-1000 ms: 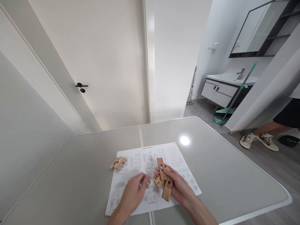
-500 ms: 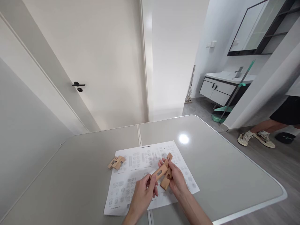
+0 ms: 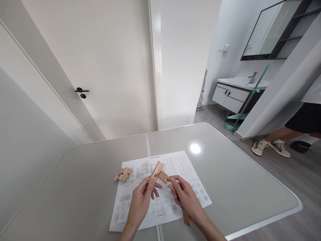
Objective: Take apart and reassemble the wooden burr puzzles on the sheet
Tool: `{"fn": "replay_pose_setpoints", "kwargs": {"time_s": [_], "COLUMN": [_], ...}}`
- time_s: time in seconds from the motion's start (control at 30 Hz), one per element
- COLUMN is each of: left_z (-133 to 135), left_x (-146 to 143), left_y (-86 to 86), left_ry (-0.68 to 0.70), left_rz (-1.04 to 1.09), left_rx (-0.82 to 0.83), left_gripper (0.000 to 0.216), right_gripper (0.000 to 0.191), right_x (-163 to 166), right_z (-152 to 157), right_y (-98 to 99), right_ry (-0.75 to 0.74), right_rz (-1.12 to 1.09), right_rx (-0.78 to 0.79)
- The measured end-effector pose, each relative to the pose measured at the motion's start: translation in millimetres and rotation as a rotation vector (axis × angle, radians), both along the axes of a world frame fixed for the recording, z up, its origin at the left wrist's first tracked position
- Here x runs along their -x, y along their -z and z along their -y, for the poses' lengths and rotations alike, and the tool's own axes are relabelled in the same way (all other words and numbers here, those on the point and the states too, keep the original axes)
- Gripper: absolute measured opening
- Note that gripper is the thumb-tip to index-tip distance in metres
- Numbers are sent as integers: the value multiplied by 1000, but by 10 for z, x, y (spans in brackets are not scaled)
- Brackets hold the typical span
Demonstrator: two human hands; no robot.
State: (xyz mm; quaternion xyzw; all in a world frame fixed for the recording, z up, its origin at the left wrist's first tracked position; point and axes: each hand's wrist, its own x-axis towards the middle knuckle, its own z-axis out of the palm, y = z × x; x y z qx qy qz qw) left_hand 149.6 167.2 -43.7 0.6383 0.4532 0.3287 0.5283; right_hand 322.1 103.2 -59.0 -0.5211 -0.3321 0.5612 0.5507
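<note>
My left hand (image 3: 142,197) pinches a slotted wooden puzzle piece (image 3: 156,171), tilted up to the right above the sheet. My right hand (image 3: 187,194) is closed on a second wooden puzzle piece (image 3: 164,177), whose far end meets or overlaps the slotted one; I cannot tell whether they interlock. Another wooden end (image 3: 187,218) sticks out below the right palm, and its middle is hidden by the hand. Under both hands lies a printed instruction sheet (image 3: 179,164) with rows of small diagrams. At its left edge rests a small group of notched wooden pieces (image 3: 123,174).
The grey table (image 3: 238,187) has a metal-trimmed edge and a seam down its middle. Beyond it is a closed white door (image 3: 120,67). To the right stand a washbasin cabinet (image 3: 230,95), a green dustpan (image 3: 232,126) and a person's legs (image 3: 278,137).
The slotted piece has swung more upright and moved left with my left hand. My right hand has turned palm down, and its pieces have shifted within the grip.
</note>
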Motion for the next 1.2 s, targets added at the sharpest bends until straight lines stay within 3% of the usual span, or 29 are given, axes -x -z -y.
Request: {"fn": "replay_pose_setpoints", "kwargs": {"time_s": [0.1,0.27,0.37,0.47,0.6,0.77,0.97,1.2], "left_z": [43,100,122,120,110,237,504,554], "left_x": [7,63,69,69,79,-6,-268,-311], "left_y": [3,-26,-29,-15,31,139,173,205], "left_ry": [-10,-37,-22,-21,-24,62,107,66], "left_rz": [-17,-208,-256,-249,-180,24,228,151], "left_rx": [-40,-119,-164,-172,-99,100,270,173], "left_gripper": [47,47,45,41,43,43,43,34], "right_gripper": [52,53,51,47,39,27,28,31], "right_x": [-11,-55,-29,11,7,-33,47,173], "right_z": [35,119,132,116,59,-87,-230,-184], "right_y": [-16,-59,-71,-41,-2,-83,-234,-248], "right_ry": [11,-93,-60,-9,105,337,449,503], "right_rz": [129,228,273,136,-259,-572,-599,-442], "right_rx": [-52,-89,-120,-77,9,-158,-262,-255]}}
